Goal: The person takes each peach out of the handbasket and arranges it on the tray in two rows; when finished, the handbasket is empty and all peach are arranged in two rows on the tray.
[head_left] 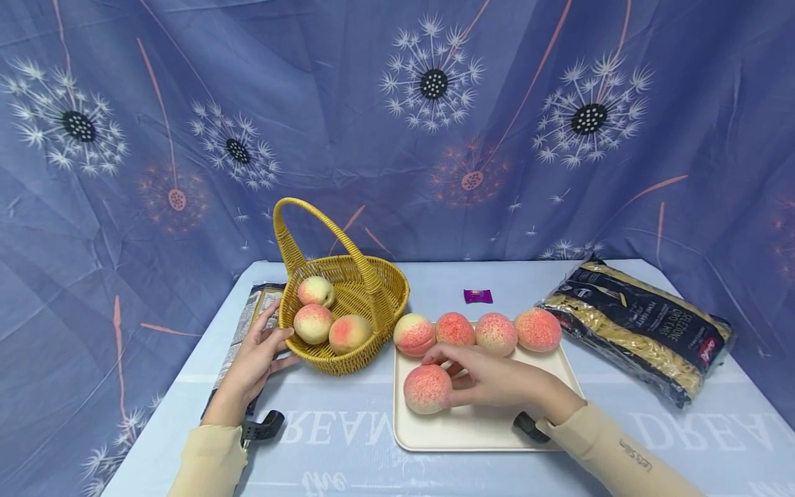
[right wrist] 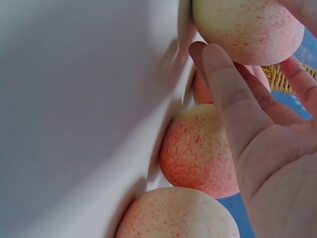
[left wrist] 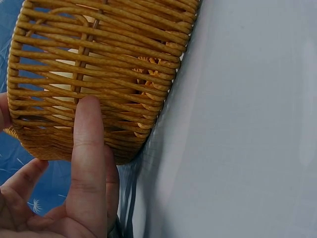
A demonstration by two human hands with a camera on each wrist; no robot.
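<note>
My right hand (head_left: 491, 376) holds a speckled pink peach (head_left: 427, 389) at the front left of a cream tray (head_left: 484, 431). In the right wrist view, the fingers (right wrist: 230, 94) bend around that peach (right wrist: 247, 29) from its side. My left hand (head_left: 254, 359) grips the near left side of a yellow wicker basket (head_left: 388, 304) with a tall handle. Its thumb lies at the rim, and in the left wrist view a straight finger (left wrist: 89, 163) presses the woven wall (left wrist: 109, 84). Inside the basket lie three yellow-pink peaches (head_left: 313, 323).
Several more peaches (head_left: 455, 329) line the tray's far edge. Behind them lies a small purple wrapped packet (head_left: 477, 296). At the right is a large bag of penne pasta (head_left: 640, 324). Another flat package (head_left: 245, 331) lies left of the basket, partly behind my left hand.
</note>
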